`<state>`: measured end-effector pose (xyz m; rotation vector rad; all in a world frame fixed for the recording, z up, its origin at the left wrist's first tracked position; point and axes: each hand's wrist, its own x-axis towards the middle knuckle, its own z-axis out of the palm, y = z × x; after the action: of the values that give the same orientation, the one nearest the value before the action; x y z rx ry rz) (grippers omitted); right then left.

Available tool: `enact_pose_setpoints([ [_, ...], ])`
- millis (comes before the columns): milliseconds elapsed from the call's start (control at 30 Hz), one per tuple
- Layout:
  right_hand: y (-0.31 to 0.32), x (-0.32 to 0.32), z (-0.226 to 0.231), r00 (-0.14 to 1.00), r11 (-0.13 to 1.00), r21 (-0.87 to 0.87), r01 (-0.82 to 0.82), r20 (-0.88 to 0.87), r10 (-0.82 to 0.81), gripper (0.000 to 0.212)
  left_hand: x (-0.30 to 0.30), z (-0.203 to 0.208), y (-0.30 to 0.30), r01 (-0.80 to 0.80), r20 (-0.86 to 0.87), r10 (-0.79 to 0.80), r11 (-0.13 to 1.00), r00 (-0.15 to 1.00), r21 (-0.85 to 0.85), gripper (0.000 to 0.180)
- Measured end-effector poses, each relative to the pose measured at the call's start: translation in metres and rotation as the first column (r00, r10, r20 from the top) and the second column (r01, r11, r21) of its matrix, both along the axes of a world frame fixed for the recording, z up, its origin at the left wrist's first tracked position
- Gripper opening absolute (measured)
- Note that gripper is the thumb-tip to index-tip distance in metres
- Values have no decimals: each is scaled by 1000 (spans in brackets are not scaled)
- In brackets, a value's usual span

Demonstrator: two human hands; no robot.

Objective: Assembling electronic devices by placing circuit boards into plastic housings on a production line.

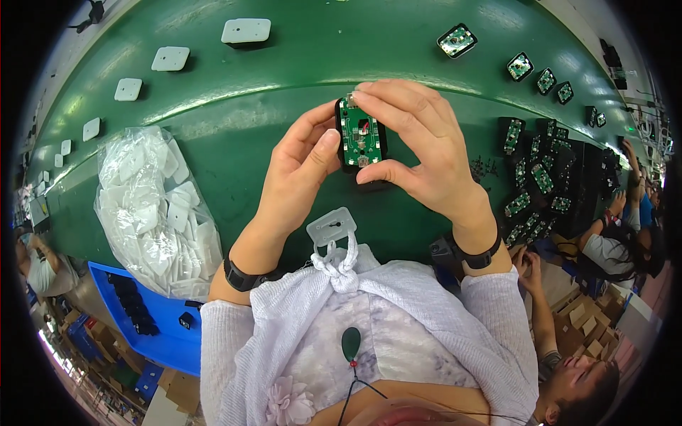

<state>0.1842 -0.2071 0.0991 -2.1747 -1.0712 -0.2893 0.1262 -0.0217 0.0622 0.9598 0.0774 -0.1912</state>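
Note:
Between my hands is a black housing with a green circuit board point(353, 146) set in it, held above the green bench. My left hand point(304, 156) grips its left side, the thumb resting at the board's edge. On the other side my right hand point(419, 138) has its fingers at the top end and its thumb by the lower right corner. A red and a black wire show near the board's middle. Close to my body, a translucent white plastic cover point(332, 226) lies at the bench's near edge.
A clear bag of white covers point(153, 206) lies at left, above a blue tray point(160, 341) with black parts. White covers point(246, 31) and housings with boards point(457, 41) line the far side. More boards point(542, 179) pile at right, near small screws point(484, 168) and a co-worker's hand point(527, 268).

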Motion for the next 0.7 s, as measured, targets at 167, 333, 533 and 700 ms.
enact_pose_setpoints([
  [167,7,-9,-6,999,997,-78,-28,-27,26,67,-2,1,-1,-19,28,16,995,999,98,41],
  [333,15,-22,-16,997,1000,-3,9,-73,-10,64,1,-1,-7,-55,13,54,995,998,79,38],
  [533,17,-37,-32,994,995,100,23,-110,-12,61,0,-6,-8,-87,23,86,992,996,93,36],
  [700,28,-39,-35,850,812,468,349,-524,-63,43,1,-6,-8,-106,101,89,978,991,179,39],
])
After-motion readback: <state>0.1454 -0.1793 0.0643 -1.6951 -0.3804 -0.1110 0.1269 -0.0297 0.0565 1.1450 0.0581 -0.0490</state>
